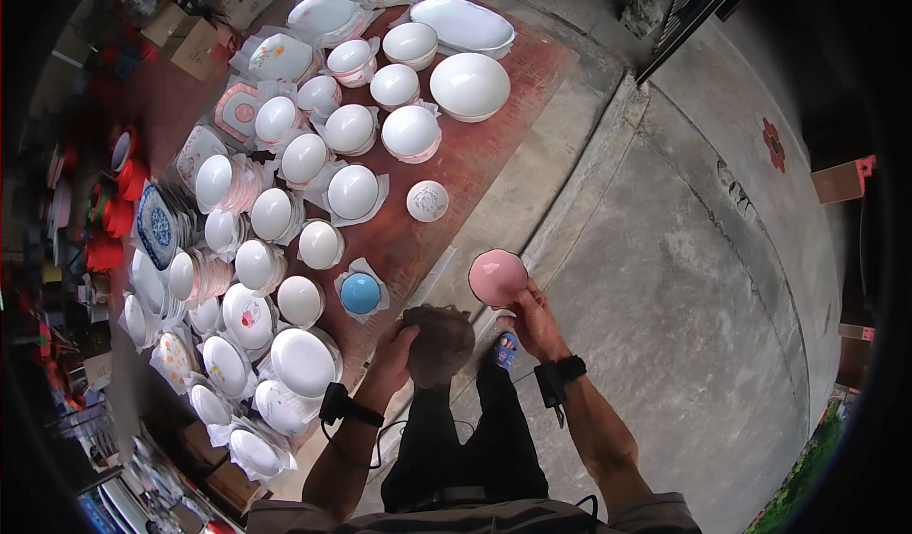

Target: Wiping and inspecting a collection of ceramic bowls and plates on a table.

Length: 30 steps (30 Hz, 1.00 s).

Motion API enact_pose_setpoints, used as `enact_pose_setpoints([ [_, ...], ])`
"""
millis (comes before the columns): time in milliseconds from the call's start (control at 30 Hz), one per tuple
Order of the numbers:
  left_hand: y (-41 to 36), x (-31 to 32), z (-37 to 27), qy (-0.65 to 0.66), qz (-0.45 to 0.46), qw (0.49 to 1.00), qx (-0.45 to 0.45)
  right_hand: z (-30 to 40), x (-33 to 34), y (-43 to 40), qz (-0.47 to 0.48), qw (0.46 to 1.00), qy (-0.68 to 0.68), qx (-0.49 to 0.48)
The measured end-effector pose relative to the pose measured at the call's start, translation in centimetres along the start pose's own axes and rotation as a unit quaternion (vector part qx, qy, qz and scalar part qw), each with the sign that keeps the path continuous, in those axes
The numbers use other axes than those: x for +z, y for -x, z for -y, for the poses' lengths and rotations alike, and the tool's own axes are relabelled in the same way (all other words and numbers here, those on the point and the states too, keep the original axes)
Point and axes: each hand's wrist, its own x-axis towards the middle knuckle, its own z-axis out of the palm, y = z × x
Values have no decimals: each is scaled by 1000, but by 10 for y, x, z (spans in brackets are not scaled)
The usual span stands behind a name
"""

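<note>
My right hand (540,329) grips a pink bowl (498,277) by its rim, above the concrete floor beside the table. In my left hand (390,360) is a dark grey-brown cloth (440,345), crumpled and blurred. The cloth and the bowl are apart. Close to my left hand, a small blue bowl (360,293) lies on white paper on the red tabletop (491,156). Farther back on the same table is a small white bowl (427,201) with a printed drawing and writing on its base.
Stacks of white bowls (353,192) and plates (306,363), many with paper between them, cover the table's left side. A large white bowl (470,85) and an oval platter (463,24) sit at the far end. Cardboard boxes (191,42) stand beyond. Concrete floor (655,263) extends rightward.
</note>
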Motion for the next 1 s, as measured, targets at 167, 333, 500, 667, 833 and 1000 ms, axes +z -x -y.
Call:
enact_pose_setpoints([
  [167,9,86,6,-62,-16,993,98,40,-39,53,-39,999,-15,-25],
  [333,21,187,11,-287,23,932,218,51,-71,80,16,994,-108,-19],
  [500,0,254,66,-630,-2,635,446,57,-61,88,30,997,-69,-17],
  [667,-20,263,78,-621,17,654,432,61,-57,96,-42,992,-2,-118],
  [833,-23,253,52,-632,226,665,327,86,-66,102,-20,985,109,-133],
  [1000,-30,267,42,-749,339,529,208,84,-81,106,-12,986,105,-127],
])
